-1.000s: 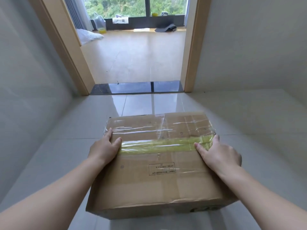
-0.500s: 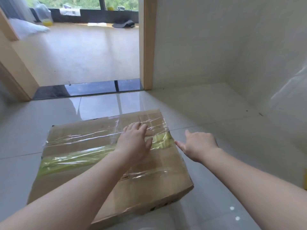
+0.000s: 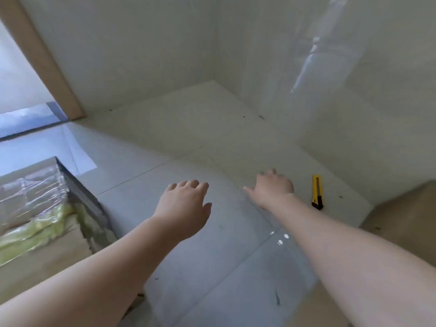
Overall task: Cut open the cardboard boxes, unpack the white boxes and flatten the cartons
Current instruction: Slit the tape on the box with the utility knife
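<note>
Pale glossy floor tiles [image 3: 212, 267] meet bare walls in a corner, and on them, at the left edge of view, sits the cardboard box [image 3: 35, 220], still sealed with clear wrap and a yellow-green tape band across its top. Just right of it the left hand [image 3: 186, 206] hovers palm down with relaxed, spread fingers, holding nothing. Further right, the right hand [image 3: 273, 187] reaches out, fingers loose and empty, near a yellow utility knife [image 3: 316, 192] lying on the floor (not touching it, as far as the blur allows). Brown cardboard [image 3: 405, 223] shows at the right edge.
</note>
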Motion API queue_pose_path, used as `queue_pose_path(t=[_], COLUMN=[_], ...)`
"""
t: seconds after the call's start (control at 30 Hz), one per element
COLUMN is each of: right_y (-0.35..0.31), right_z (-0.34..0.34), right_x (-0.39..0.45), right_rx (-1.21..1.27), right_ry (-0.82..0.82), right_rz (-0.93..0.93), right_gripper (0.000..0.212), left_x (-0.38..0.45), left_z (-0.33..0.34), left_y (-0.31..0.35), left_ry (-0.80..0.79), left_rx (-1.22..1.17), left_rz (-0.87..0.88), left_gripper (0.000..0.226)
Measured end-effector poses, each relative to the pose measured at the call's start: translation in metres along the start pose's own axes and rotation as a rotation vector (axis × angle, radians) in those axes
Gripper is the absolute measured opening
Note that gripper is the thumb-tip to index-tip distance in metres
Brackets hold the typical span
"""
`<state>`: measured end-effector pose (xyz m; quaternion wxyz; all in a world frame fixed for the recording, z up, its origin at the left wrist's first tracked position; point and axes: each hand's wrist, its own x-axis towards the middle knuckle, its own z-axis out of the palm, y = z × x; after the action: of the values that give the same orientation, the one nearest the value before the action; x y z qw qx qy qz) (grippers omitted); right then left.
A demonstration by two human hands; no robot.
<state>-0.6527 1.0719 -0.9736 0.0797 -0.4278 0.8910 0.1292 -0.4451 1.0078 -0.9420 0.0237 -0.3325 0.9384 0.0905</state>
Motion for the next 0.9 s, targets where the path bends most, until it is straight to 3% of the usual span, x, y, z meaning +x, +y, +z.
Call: queue_pose_path(t=[0.27,0.4,0.5,0.57,0.77,0.9], right_y=[0.119,0.14,0.155,0.166,0.186,0.161], right_z=[0.082,0.114,0.137,0.15,0.149,0.14], right_x=[0.059,0.066,0.073,0.077,0.08,0.074], right_rx=[0.119,0.181,0.136,0.1,0.316,0.425], right_ry=[-0.217,-0.254,-0.272,-0.253,-0.037,-0.051], right_rz=[0.338,0.386,0.332,0.356,0.511,0.575], right_gripper=[0.061,0.065,0.055,0.054,0.032,0.035], left_x=[0.042,0.048,0.048,0.045,0.035,0.023], left_z=[0.045,0.061,0.067,0.07,0.063,0.051], left_y=[0.051,0.062,0.062,0.059,0.041,0.025], left_ry=[-0.068,-0.106,-0.117,-0.133,-0.122,-0.122], left_rx=[0.022,0.051,0.052,0.05,0.091,0.131], left_rz=[0.081,0.101,0.099,0.089,0.076,0.051], left_gripper=[0.056,0.064,0.065,0.065,0.064,0.063])
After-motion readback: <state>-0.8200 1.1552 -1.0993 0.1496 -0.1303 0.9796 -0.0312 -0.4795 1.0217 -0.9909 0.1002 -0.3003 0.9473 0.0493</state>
